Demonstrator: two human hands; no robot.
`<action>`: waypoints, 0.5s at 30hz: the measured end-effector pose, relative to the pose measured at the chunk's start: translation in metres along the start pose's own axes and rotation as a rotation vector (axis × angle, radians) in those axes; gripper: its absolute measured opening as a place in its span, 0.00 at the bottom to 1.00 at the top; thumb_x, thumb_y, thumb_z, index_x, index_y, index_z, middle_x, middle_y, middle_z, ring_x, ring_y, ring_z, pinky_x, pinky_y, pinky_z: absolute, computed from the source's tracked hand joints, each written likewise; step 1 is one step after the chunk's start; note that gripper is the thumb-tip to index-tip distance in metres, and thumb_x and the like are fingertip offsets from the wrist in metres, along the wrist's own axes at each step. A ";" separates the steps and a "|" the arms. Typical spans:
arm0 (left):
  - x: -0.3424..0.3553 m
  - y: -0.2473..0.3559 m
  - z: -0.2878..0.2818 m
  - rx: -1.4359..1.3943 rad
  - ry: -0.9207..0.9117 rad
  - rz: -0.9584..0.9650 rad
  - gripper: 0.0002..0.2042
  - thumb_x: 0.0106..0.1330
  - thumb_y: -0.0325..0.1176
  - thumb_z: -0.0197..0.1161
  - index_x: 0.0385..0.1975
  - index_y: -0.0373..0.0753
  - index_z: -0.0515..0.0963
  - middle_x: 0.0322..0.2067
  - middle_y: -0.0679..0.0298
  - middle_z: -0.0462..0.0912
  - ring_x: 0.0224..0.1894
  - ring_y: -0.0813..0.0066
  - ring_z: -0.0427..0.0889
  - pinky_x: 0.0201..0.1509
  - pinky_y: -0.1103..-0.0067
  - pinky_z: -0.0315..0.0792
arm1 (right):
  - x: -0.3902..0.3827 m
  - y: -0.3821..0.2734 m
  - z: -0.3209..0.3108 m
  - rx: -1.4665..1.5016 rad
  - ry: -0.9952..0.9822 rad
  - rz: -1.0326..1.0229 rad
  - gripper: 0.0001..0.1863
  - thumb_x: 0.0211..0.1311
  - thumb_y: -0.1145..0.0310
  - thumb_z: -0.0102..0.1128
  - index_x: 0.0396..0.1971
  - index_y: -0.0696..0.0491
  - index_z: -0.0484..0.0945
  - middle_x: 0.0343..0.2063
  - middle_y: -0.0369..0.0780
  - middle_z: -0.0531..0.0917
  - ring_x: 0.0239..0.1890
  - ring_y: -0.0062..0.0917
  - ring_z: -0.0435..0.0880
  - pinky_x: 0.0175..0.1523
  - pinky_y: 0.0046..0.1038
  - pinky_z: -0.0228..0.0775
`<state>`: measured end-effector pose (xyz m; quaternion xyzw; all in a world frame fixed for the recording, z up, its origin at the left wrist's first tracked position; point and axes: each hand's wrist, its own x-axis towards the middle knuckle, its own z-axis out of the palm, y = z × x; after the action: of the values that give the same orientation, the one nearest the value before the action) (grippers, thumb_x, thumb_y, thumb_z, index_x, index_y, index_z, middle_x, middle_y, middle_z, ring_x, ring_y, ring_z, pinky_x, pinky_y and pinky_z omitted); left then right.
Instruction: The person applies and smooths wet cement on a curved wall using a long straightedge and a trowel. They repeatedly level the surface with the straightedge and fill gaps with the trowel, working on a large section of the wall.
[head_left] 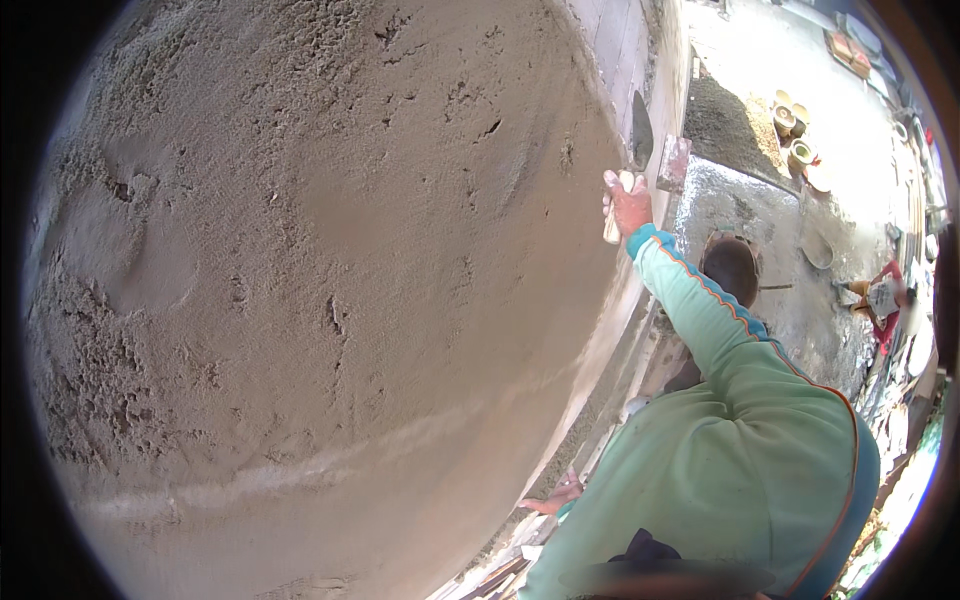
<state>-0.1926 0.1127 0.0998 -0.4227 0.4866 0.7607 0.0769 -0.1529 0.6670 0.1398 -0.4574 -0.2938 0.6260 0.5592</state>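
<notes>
Grips a trowel (641, 132) in the right hand (630, 205), with fingers wrapped around its pale handle (611, 230), at the right edge of a wide grey-brown plastered surface (400, 250). Points the dark blade toward the top of the view, near a pinkish block (674, 163). Holds the left hand (560, 495) much lower, near the lower right border of the plaster, with fingers stretched out; cannot tell about contact there. Wears a pale green top (730, 450). Shows also, right of the outstretched arm, a round dark thing (730, 268) of unclear kind, and farther right a co-worker (882, 300) with red sleeves.
</notes>
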 end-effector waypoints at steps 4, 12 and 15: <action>-0.001 -0.005 -0.007 -0.049 0.038 -0.019 0.67 0.36 0.82 0.65 0.74 0.65 0.32 0.76 0.59 0.25 0.77 0.53 0.35 0.72 0.48 0.53 | 0.017 0.022 -0.025 -0.328 0.009 0.115 0.23 0.67 0.50 0.58 0.49 0.54 0.71 0.29 0.39 0.80 0.20 0.24 0.78 0.24 0.32 0.73; -0.012 -0.004 -0.021 -0.130 0.057 -0.042 0.71 0.34 0.81 0.66 0.74 0.59 0.28 0.75 0.56 0.23 0.77 0.52 0.35 0.72 0.48 0.54 | -0.009 0.139 -0.123 -0.411 -0.181 0.422 0.19 0.65 0.51 0.58 0.41 0.54 0.77 0.22 0.40 0.78 0.18 0.29 0.77 0.23 0.37 0.73; -0.009 0.000 -0.026 -0.175 0.032 -0.085 0.73 0.33 0.81 0.67 0.74 0.57 0.27 0.75 0.54 0.22 0.76 0.52 0.36 0.72 0.48 0.54 | 0.022 0.176 -0.192 -0.721 -0.269 0.270 0.19 0.57 0.57 0.64 0.40 0.56 0.80 0.25 0.43 0.82 0.24 0.34 0.82 0.31 0.39 0.76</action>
<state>-0.1719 0.0948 0.1016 -0.4601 0.4010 0.7896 0.0641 -0.0547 0.6250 -0.0992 -0.5727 -0.5022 0.6048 0.2326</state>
